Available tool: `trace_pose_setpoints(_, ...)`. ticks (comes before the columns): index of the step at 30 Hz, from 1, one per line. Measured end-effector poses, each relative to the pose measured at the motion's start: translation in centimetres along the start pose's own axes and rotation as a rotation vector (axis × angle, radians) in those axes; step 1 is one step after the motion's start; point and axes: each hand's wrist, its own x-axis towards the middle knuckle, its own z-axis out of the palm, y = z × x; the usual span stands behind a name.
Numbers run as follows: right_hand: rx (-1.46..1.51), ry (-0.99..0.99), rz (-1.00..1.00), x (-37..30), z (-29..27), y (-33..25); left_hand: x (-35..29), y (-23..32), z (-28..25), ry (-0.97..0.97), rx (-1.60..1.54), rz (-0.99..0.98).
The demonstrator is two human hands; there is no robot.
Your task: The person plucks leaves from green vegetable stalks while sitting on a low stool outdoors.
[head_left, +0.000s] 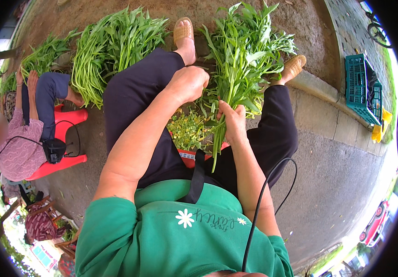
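Note:
My right hand (232,121) is closed round the stems of a bunch of water spinach (218,138), between my knees. The cut ends point down toward my lap, and the leafy tops spread away from me over a large heap of the same greens (259,41); where bunch and heap part cannot be made out. Just left of the bunch, my left hand (189,84) is curled with its fingers pressed together. Whatever it may hold is hidden. Below both hands, yellowed leaves and trimmings (187,130) lie on the ground.
Another heap of water spinach (115,51) lies beyond my left knee. To the left, a person (21,143) sits on a red plastic stool (65,138) near more greens. A teal crate (357,87) stands by the kerb at right. A black cable (257,207) hangs by my right arm.

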Motion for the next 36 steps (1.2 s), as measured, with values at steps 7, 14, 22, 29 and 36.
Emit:
trace_pose_setpoints(7,0.083,-0.035,-0.042,0.1,-0.2,0.0,-1.7,-0.2,1.0,-0.424,0.166,0.02)
trace_pose_setpoints(14,0.046,-0.034,-0.006,0.1,-0.4,-0.2,-2.2,0.5,0.9,-0.445,0.199,0.118)
trace_pose_setpoints(22,0.045,-0.018,-0.012,0.5,-0.4,0.5,-1.9,0.8,0.9,-0.35,0.191,0.076)
trace_pose_setpoints(29,0.035,-0.047,-0.021,0.4,-0.3,0.3,-0.8,1.6,0.0,0.145,-0.04,0.075)
trace_pose_setpoints(36,0.018,-0.024,-0.074,0.5,-0.2,0.9,0.7,2.3,0.0,0.54,-0.168,0.216)
